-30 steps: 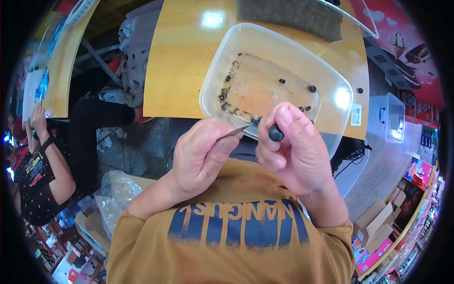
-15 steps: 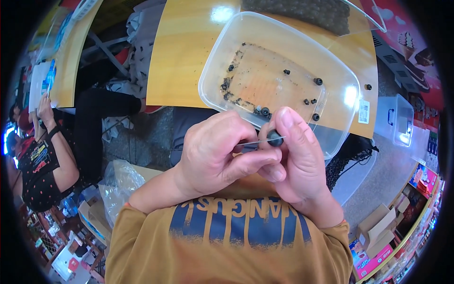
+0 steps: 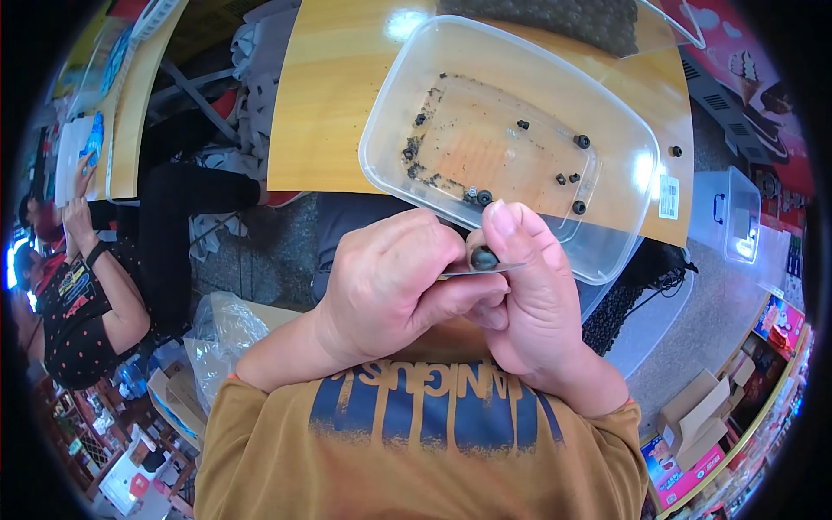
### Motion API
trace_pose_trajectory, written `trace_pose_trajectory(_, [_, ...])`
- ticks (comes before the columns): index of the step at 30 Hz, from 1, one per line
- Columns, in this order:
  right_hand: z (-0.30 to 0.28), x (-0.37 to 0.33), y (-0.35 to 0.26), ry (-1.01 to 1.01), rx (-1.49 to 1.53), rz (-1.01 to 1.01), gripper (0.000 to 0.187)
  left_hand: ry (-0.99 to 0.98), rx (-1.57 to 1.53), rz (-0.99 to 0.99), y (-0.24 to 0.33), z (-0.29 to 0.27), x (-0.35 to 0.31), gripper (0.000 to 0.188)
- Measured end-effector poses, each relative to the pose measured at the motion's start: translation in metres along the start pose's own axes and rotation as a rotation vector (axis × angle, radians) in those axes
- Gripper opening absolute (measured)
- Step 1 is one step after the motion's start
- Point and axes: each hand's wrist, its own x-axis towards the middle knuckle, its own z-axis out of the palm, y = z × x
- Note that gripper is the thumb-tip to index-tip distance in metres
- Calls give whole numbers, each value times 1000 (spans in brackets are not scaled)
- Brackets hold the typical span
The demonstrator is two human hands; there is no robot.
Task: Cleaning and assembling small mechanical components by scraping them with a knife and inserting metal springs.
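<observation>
Both hands are closed and meet in front of the chest, just beyond the brown shirt (image 3: 416, 472). Left hand (image 3: 390, 273) makes a fist around a thin blade (image 3: 501, 269), whose bare part points to the right. Right hand (image 3: 542, 286) pinches a dark round piece (image 3: 484, 256) between thumb and fingers, and the blade lies across its near side; from where I stand, I cannot tell if it cuts in or only touches. On the far side of the hands is a clear tub (image 3: 367, 147) at the near edge of the yellow table (image 3: 325, 104), with dark crumbs (image 3: 411, 154) and several small black pieces (image 3: 581, 141) inside; one more black piece (image 3: 675, 152) lies to the right of the tub. At the far left there is another person (image 3: 87, 325). I judge the round piece to be light and rather firm, and its shine makes me think it can slip or roll. It is better held by its two sides, with the fingertips away from the edge. The blade seems thin and stiff, perhaps a little springy, so its left end, deep in the fist, is the safe place to hold.
</observation>
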Motion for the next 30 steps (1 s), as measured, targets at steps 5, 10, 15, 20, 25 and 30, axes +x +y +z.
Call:
trace_pose_trajectory(5, [2, 0, 2, 12, -33, -2, 23, 15, 20, -13, 0, -1, -3, 31])
trace_pose_trajectory(10, [2, 0, 4, 23, -28, -19, 23, -8, 15, -18, -1, 0, -4, 31])
trace_pose_trajectory(15, [4, -1, 8, 63, -6, -22, 23, -47, -31, -24, -2, 1, -7, 31])
trace_pose_trajectory(20, [3, -2, 12, 61, -45, -53, 24, -108, 34, 52, -8, 2, -13, 32])
trace_pose_trajectory(25, [2, -1, 16, 87, -61, -59, 24, -67, 66, 128, -12, 4, -16, 26])
trace_pose_trajectory(30, [9, -2, 14, 42, -47, -39, 23, -27, 68, 165, -13, -1, -18, 22])
